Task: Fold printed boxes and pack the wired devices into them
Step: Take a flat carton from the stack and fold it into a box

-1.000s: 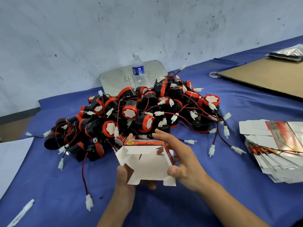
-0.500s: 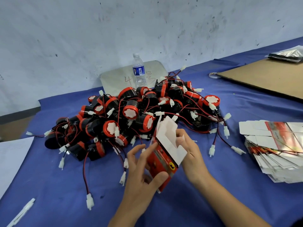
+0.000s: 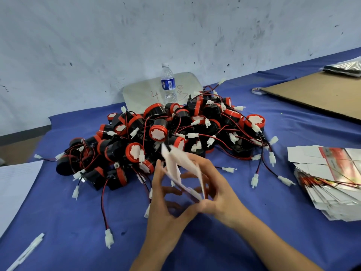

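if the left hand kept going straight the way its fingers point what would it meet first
The left hand touches the half-folded box, so that comes first. Past it the fingers point at the pile of red and black devices, though blur leaves depth unsure.

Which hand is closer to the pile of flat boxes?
Right. The right hand holds the half-folded box left of the pile of flat boxes; the left hand grips the box's other side, farther away.

Both hands (image 3: 195,196) hold a white box (image 3: 181,169) above the blue tabletop (image 3: 254,222). Wired devices (image 3: 166,132) are piled behind it. Flat boxes (image 3: 328,178) are stacked at right.
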Available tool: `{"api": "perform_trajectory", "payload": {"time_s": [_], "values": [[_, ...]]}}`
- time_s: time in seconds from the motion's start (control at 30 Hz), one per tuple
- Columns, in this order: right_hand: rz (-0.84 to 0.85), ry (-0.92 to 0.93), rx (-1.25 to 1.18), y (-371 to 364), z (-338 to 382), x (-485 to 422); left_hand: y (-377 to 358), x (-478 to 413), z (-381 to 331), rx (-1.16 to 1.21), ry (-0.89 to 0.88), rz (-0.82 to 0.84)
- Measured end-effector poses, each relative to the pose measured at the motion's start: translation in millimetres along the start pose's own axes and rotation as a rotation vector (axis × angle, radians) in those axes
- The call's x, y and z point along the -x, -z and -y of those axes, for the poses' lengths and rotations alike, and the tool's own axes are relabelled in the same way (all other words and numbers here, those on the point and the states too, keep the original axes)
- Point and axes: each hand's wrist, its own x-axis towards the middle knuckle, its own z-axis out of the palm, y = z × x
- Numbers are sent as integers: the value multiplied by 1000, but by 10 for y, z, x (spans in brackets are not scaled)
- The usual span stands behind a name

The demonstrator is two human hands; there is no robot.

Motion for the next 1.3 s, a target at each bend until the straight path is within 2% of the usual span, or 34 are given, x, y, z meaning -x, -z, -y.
{"api": "perform_trajectory", "payload": {"time_s": [0.2, 0.33, 0.43, 0.7, 0.93, 1.07, 1.2, 1.3], "values": [[-26, -17, -72, 19, 0, 5, 37, 20, -88, 75, -26, -54], [-57, 9, -27, 40, 5, -4, 10, 53, -102, 206, 63, -68], [-54, 20, -32, 50, -13, 6, 5, 69, -82, 183, 44, -77], [-115, 212, 223, 7, -35, 38, -36, 99, -95, 243, 72, -49], [-229, 322, 331, -66, -74, 87, -44, 107, -134, 195, 50, -71], [-188, 473, 449, -73, -76, 64, 0, 89, -104, 219, 109, -132], [-161, 464, 573, -52, -86, 45, 32, 52, -96, 261, 146, -183], [-209, 384, 555, -69, -86, 48, 26, 58, -126, 195, 49, -178]]}}
